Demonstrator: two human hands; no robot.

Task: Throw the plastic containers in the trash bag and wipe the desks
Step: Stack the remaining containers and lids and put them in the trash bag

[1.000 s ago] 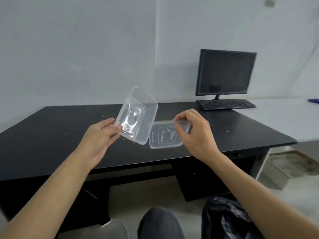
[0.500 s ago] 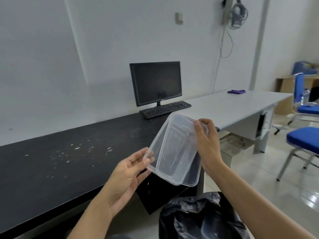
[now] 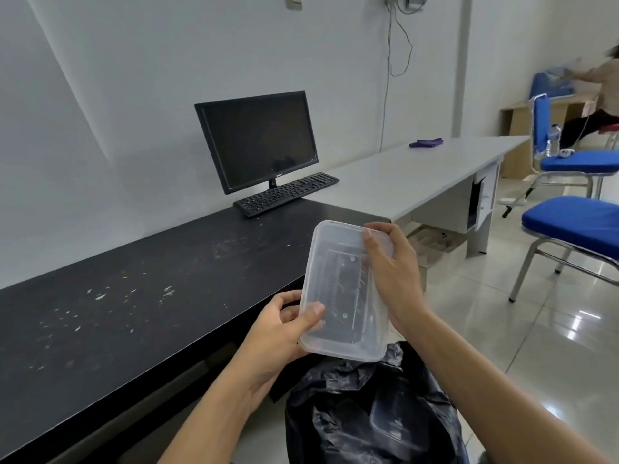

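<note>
A clear plastic container [image 3: 338, 289] with its lid pressed onto it is held in the air between both hands. My left hand [image 3: 281, 333] grips its lower left corner, thumb on top. My right hand [image 3: 392, 276] grips its upper right edge, fingers curled over the rim. Directly below stands an open black trash bag [image 3: 335, 413] on the floor, with another clear container [image 3: 398, 426] lying inside it. The black desk [image 3: 134, 306] to the left carries scattered white crumbs. A purple cloth [image 3: 426, 142] lies far off on the white desk [image 3: 402, 182].
A black monitor [image 3: 258, 139] and keyboard [image 3: 286, 194] stand at the black desk's far end. Blue chairs [image 3: 576, 226] stand on the tiled floor to the right. Another person [image 3: 599, 105] is at the far right by a cardboard-coloured table.
The lid and container, held apart a second ago, are now joined. I turned right from the desk; the container came down over the trash bag, and both hands grip it.
</note>
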